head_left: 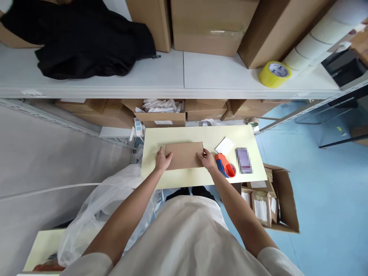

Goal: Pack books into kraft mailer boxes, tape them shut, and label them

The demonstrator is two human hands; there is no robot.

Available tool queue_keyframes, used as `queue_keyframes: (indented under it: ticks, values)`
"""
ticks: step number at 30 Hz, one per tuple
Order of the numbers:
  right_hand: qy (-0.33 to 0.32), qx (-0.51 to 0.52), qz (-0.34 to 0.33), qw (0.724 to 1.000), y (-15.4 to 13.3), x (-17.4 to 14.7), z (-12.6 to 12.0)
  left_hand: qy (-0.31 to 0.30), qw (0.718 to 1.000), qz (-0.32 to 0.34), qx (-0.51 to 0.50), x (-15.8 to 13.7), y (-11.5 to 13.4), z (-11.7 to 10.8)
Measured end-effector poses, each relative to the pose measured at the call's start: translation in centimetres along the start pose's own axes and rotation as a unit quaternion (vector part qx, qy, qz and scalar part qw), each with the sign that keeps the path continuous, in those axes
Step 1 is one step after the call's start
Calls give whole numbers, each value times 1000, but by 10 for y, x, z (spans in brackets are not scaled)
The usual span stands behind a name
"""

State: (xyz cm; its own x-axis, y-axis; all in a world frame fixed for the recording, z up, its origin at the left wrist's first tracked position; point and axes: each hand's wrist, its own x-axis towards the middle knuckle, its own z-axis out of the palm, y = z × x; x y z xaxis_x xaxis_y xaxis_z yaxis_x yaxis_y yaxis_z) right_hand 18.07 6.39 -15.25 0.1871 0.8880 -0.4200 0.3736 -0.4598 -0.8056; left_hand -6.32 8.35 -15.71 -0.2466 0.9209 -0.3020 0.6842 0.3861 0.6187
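Note:
A flat brown cardboard box point(184, 155) lies lengthwise on the pale yellow table point(184, 178). My left hand point(163, 159) grips its left end, thumb on the top face. At the right end, my right hand point(206, 158) holds it with the thumb on top and the fingers at the side. A red and blue tape dispenser point(225, 165) sits just right of my right hand. Beyond it are a small white card point(224, 145) and a pixelated purplish phone-shaped thing point(243, 160). The fingers under the box's ends are partly hidden.
A shelf point(169, 73) spans the view ahead, bearing black cloth point(94, 42), cartons and a yellow tape roll point(274, 74). An open carton of parcels point(283, 199) stands on the floor at right. Clear plastic sheeting point(100, 214) hangs at left. A power strip point(138, 127) is behind the table.

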Motion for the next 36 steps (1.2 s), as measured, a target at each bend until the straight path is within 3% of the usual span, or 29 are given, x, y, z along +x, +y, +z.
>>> queue_keyframes:
  ticks: [2,4,5,8,11,14,16,20,22,24,27,31,33,36]
  values:
    - [53,-64,-78,994,19,-16,-13,60,995,43,66,-4,13,-1]
    - [108,-164,-140,971,44,-38,-36,64,985,119,111,-7,34,3]
    - [121,-216,-140,959,56,-49,-49,46,978,159,128,-8,47,7]
    - [101,-344,-71,931,84,-70,-81,-26,952,252,170,-7,88,29]
    - [42,-400,6,916,89,-66,-91,-84,934,294,185,0,121,58]
    - [-24,-400,67,914,83,-45,-89,-144,922,302,195,10,138,83]
    - [-60,-384,90,917,80,-33,-90,-171,920,272,224,16,143,92]
    - [-62,-284,33,956,86,-23,-112,-165,932,210,246,19,153,97]
    - [-68,-170,-7,983,93,-20,-128,-157,942,219,202,18,164,97]
    - [-101,-27,-15,994,99,-17,-138,-193,946,213,147,18,178,100]
    - [-139,173,12,975,110,-11,-140,-342,927,131,85,23,196,106]
    - [-136,306,30,942,120,-9,-126,-510,859,31,40,33,212,115]
    - [-134,328,37,934,123,-10,-118,-548,835,20,54,37,216,118]
    - [-109,349,55,929,123,-12,-108,-530,840,50,103,38,221,123]
